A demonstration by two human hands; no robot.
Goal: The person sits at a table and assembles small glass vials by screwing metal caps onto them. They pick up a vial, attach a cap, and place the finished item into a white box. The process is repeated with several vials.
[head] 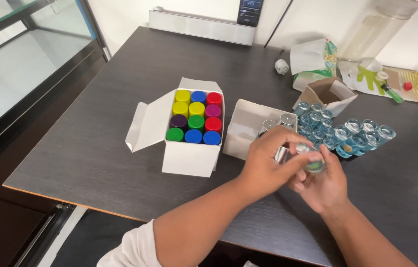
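Note:
My right hand (324,187) grips a small clear glass vial (314,160) with a silvery top, held just above the dark table (95,163). My left hand (267,165) reaches across and pinches the vial's top with its fingertips. Directly behind my hands stands an open white carton (248,129) with a few silver-capped vials (278,122) inside. To its left, another open white carton (189,157) holds several vials with yellow, blue, red, purple and green caps (195,117).
A cluster of several clear bluish vials (342,133) lies on the table to the right. Behind it are a small brown-lined open box (328,95), a crumpled packet (314,62), a tall clear plastic cylinder (377,32) and a green-printed sheet (367,79). The table edge runs along the left.

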